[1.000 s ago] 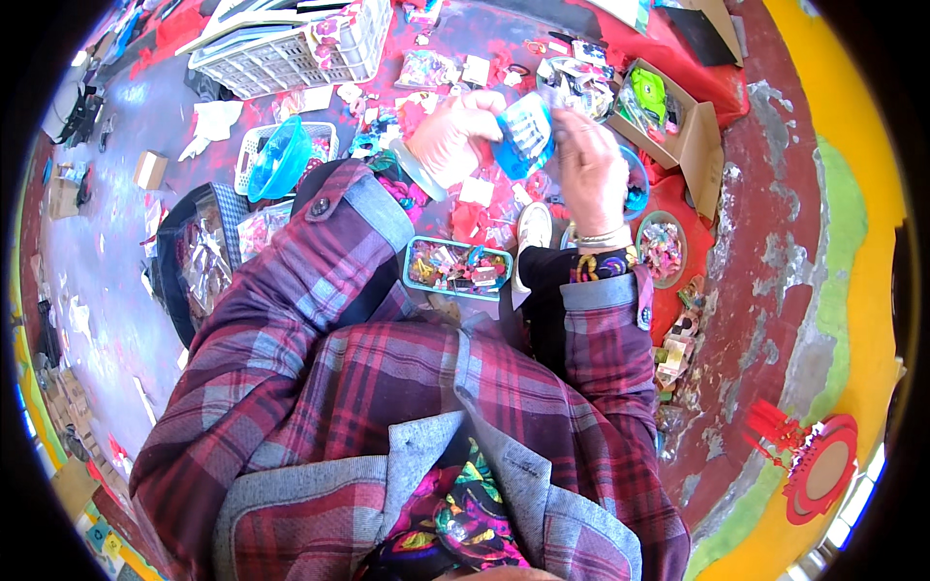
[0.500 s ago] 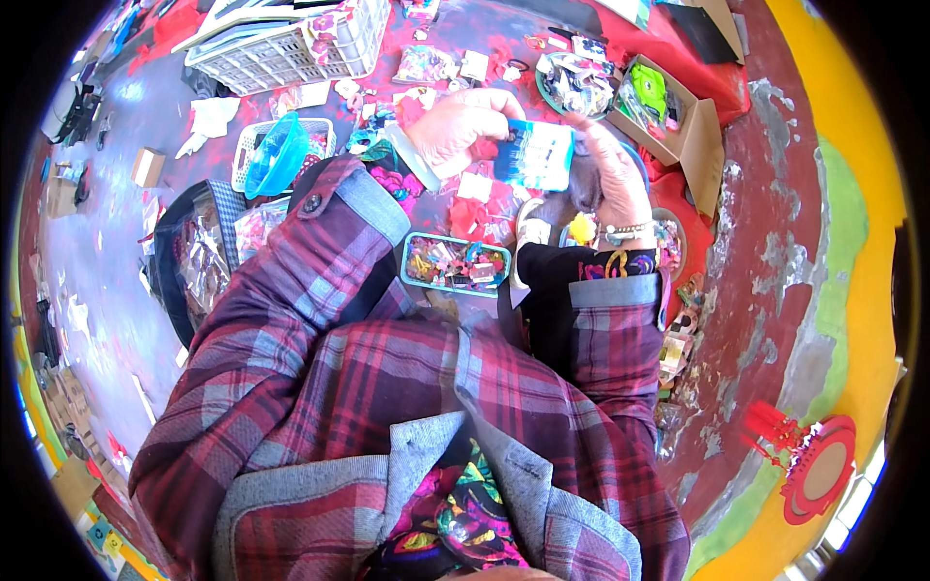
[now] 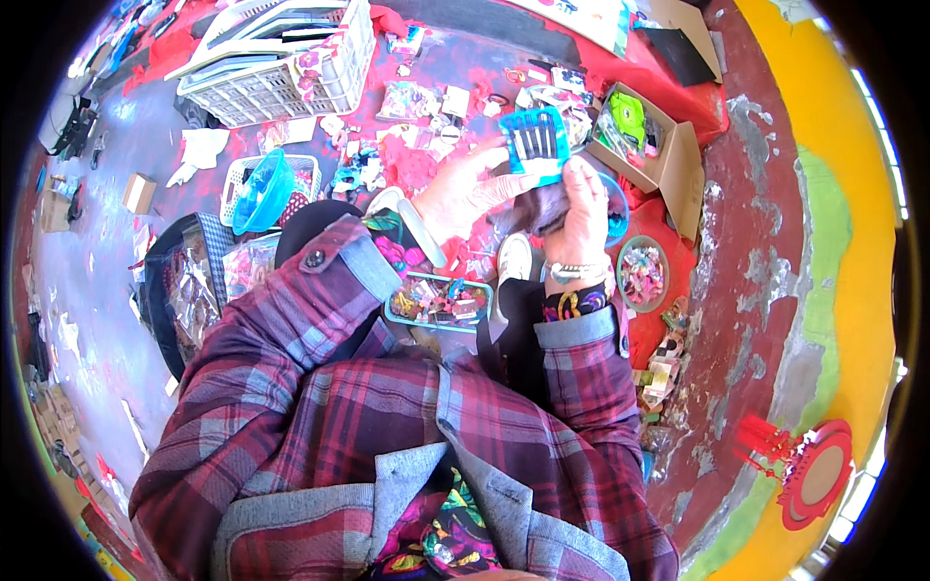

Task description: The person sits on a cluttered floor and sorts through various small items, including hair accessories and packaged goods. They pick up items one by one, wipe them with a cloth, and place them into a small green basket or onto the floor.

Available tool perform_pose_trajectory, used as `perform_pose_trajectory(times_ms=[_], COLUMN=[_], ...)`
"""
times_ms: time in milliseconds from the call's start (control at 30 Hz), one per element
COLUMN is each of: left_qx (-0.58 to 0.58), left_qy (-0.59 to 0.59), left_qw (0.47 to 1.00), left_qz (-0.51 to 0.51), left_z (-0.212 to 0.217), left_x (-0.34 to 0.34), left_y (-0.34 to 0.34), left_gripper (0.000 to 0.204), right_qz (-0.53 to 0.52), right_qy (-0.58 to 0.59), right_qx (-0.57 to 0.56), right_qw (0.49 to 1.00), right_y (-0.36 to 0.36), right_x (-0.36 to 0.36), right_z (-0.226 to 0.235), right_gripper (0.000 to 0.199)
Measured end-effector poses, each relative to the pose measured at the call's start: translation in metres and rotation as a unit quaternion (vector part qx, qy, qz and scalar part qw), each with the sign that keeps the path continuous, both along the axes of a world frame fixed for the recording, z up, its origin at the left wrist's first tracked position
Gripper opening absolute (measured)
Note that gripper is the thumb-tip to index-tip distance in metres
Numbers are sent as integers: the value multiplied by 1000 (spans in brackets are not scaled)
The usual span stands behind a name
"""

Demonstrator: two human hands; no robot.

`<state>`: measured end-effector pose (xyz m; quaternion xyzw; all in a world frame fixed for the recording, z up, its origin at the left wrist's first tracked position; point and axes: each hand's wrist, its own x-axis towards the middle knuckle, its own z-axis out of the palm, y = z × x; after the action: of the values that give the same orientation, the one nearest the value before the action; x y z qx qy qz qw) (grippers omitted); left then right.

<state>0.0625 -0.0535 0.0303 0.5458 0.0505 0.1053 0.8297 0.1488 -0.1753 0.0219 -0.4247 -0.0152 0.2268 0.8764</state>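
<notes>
A flat blue packet with a row of slim pale and dark items on its face is held up between my hands, tilted slightly. At its lower left edge, my left hand pinches it with thumb and fingers. My right hand, with bracelets at the wrist, grips the lower right corner. What the slim items are is too small to tell. Beneath the hands lies a dark greyish-purple bundle, partly hidden. Nearer to me stands a rectangular turquoise-rimmed basket of small colourful pieces.
A large white crate holds flat panels at the far left, with a white basket and blue bowl nearer. An open cardboard box and a round basket of small pieces stand at right. A dark bag lies left.
The blue packet has moved slightly left and been turned, now showing the slim items. My left hand has shifted down to its lower edge; my right hand has moved left, onto the lower right corner.
</notes>
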Motion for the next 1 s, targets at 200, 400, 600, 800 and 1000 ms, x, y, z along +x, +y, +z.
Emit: perform_pose_trajectory(times_ms=[200,400,600,800,1000], left_qx=[152,119,161,436,562], left_qy=[-13,-22,4,-96,-249], left_qw=[984,990,987,890,771], left_qz=[94,76,16,92,169], left_z=[17,1,-8,6,13], left_x=[-7,-6,-2,-8,-15], left_y=[12,26,20,39,48], left_gripper=[20,19,19,28,45], right_qz=[54,-112,-40,-81,-103], right_qy=[-41,-176,-673,-171,-51], right_qx=[-79,-59,-359,-193,-14], right_qw=[994,976,646,963,993], right_y=[-4,-16,3,-32,-51], right_x=[0,8,-25,35,44], right_z=[-4,33,40,12,4], right_gripper=[14,27,27,13,20])
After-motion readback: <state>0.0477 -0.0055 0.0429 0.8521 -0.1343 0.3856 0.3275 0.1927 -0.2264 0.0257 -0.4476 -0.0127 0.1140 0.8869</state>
